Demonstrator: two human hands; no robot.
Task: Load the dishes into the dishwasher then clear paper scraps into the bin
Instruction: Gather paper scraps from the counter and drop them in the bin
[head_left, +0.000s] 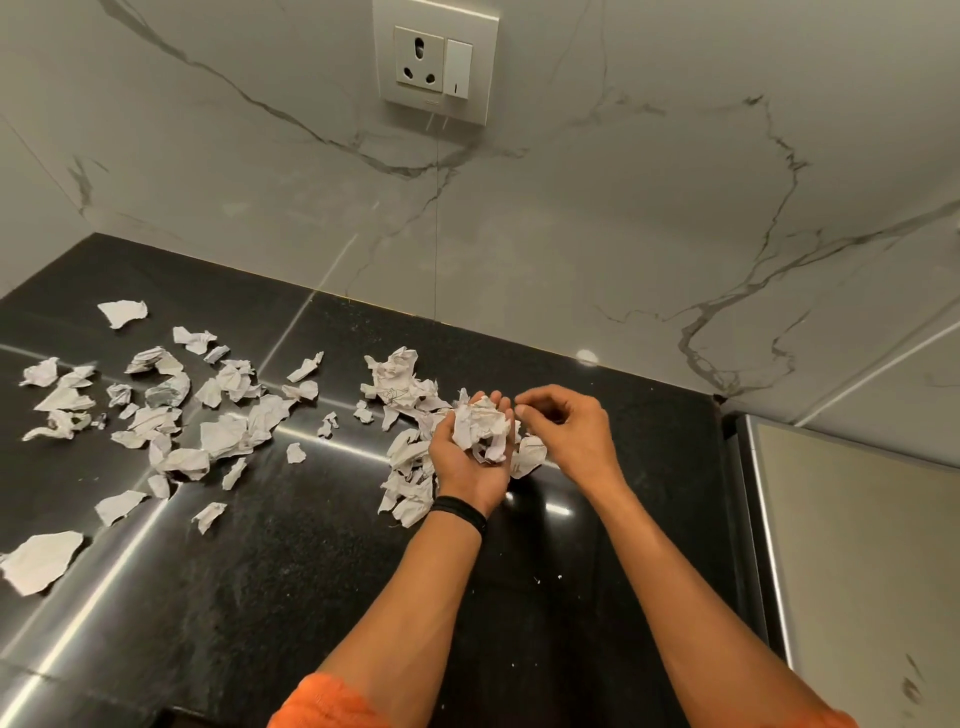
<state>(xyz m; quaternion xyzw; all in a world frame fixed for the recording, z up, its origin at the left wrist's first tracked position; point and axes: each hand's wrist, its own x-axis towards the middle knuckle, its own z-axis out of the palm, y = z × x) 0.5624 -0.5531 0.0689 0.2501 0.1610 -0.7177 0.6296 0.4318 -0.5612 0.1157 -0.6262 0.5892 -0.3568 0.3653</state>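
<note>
My left hand (470, 457) lies palm up over the black worktop (291, 571), fingers cupped around a crumpled wad of scraps (480, 426). The wad is longer than it is wide, and its long axis follows my palm, from 6 toward 12 o'clock. My right hand (566, 423) hangs just beside it at 3 o'clock, knuckles up and fingers curled in toward my left fingertips. I cannot tell whether thumb and forefinger pinch anything.

Under and around my left hand sits a heap of scraps (405, 395), spilling from 11 o'clock down to 7 o'clock and touching the worktop. Well apart at 9 o'clock, the loose scraps (171, 415) are strewn in a broad band running from 9 toward 3 o'clock. The largest flat scrap (41, 564) lies at 8 o'clock near the front edge, its long axis pointing from 8 to 2 o'clock.

A black wristband (460, 512) circles my left wrist, and an orange sleeve (322, 701) shows at 6 o'clock. The marble wall (623, 234) rises at 12 o'clock, carrying a socket (436, 62) with its switch. A grey metal-edged panel (857, 545) closes the worktop at 3 to 4 o'clock.
</note>
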